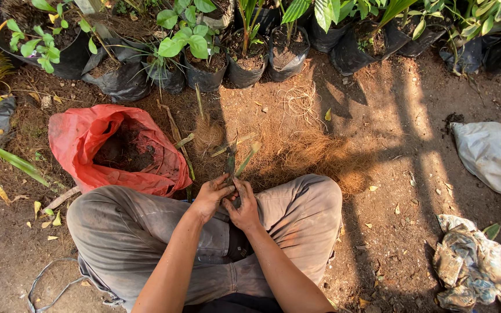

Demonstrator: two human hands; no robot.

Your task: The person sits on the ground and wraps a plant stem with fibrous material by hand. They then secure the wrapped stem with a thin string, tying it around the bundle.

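I am sitting cross-legged on the ground [389, 174], with a row of potted plants [204, 52] running along the far edge, a red sack [82, 139] lying open on my left with dark soil showing inside, and a heap of brown fibre [302, 153] spreading just ahead of my knees, all of it near enough that I judge it is lying there for easy reach. I am holding a green cutting [231, 165] upright just above my lap, its stalks pointing away from me, which is keeping its base close in front of me. My left hand [211, 197] and right hand [243, 206] are meeting at its base, each grip closing snugly round the lower stem, fingers pressing together with no gap showing.
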